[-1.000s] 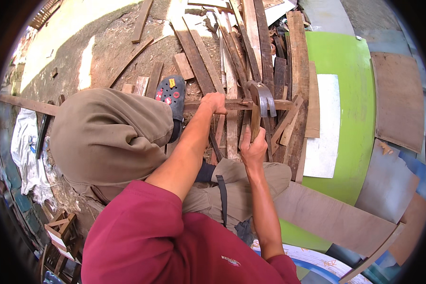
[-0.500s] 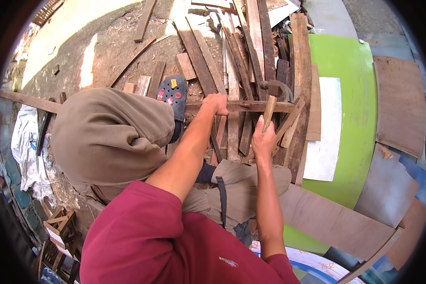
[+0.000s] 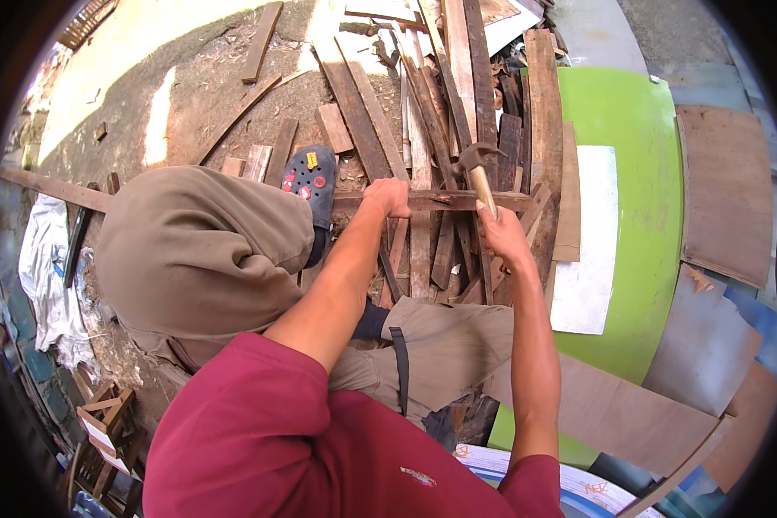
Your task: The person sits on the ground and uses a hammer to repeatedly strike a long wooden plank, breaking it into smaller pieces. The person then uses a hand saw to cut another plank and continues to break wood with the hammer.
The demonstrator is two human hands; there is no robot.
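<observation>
Long brown wooden planks [image 3: 485, 95] are lying on the brown earthen ground [image 3: 207, 95], a narrow brown wooden bar [image 3: 445, 200] crossing over them; a wooden-handled metal claw hammer [image 3: 480, 177] is hanging above its right part. Right of the planks, a flat green panel [image 3: 643, 173] is carrying a white rectangular sheet [image 3: 589, 246] along its left edge.

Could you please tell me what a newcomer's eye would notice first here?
Probably the bright green panel at right, bearing a white sheet. Next, the hammer in the right hand, above centre, with the left hand on a wooden strip to its left. The dark clog further left stands out too.
</observation>
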